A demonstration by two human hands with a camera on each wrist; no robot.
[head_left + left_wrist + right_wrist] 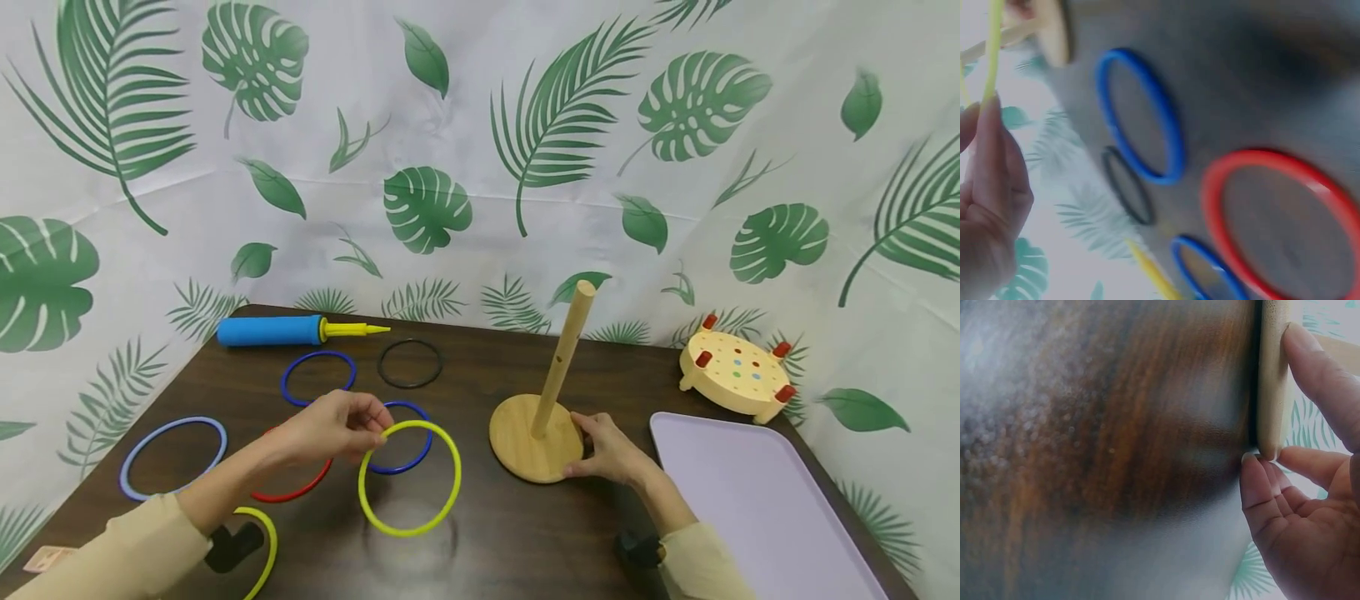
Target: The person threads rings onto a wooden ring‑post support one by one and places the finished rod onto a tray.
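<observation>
The left hand (333, 427) pinches the rim of a yellow-green ring (409, 477) between thumb and curled fingers, holding it tilted just above the dark surface (525, 533) near the middle, toward the near edge. The right hand (611, 450) grips the round wooden base (528, 442) of a peg stand, thumb on top of the rim and fingertips curled against its edge where it meets the surface; the peg (564, 358) leans slightly to the right and stands bare. Between ring and base lies an open strip of bare surface. Partly under the held ring lies a dark blue ring (420, 454), and a red ring (300, 492) shows beneath the left wrist. Toward the far edge sit another blue ring (318, 377) and a black ring (409, 363), just apart, with a blue and yellow pump (285, 330) along the far left corner. A pale blue ring (172, 457) rests near the left edge, and a second yellow ring (262, 542) lies at the near edge beside the left sleeve. A lilac tray (750, 508) fills the right side close to the base, and a wooden peg board (735, 375) sits at the far right corner.
</observation>
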